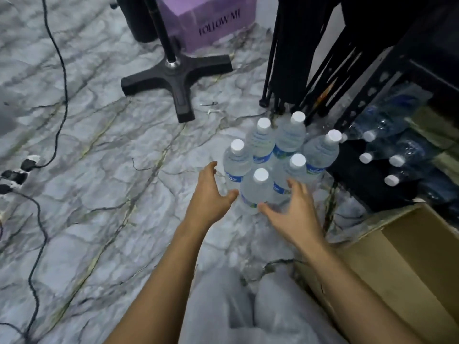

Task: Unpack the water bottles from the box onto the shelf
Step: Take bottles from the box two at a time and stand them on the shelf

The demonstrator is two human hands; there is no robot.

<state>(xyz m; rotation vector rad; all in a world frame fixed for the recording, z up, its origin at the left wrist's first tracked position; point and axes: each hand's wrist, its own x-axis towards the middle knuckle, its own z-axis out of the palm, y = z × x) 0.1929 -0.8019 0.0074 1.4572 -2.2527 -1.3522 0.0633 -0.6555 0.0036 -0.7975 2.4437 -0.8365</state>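
Observation:
Several clear water bottles (pixel 258 187) with white caps and blue labels stand upright in a cluster on the marble floor. My left hand (pixel 210 194) is open just left of the nearest bottle, fingers spread. My right hand (pixel 291 214) is open just right of and below that same bottle, fingers spread, holding nothing. More bottles (pixel 387 157) lie on their sides on the low tier of the black metal shelf (pixel 367 100) at the right. The brown cardboard box (pixel 397 256) sits at the lower right beside my right forearm; its inside is hidden.
A black cross-shaped stand base (pixel 177 75) sits on the floor beyond the bottles. A purple box (pixel 213 23) stands behind it. Black tripod legs (pixel 280 78) lean beside the shelf. Cables and a power strip (pixel 17 170) lie at the left. My grey-trousered knees (pixel 248 309) are below.

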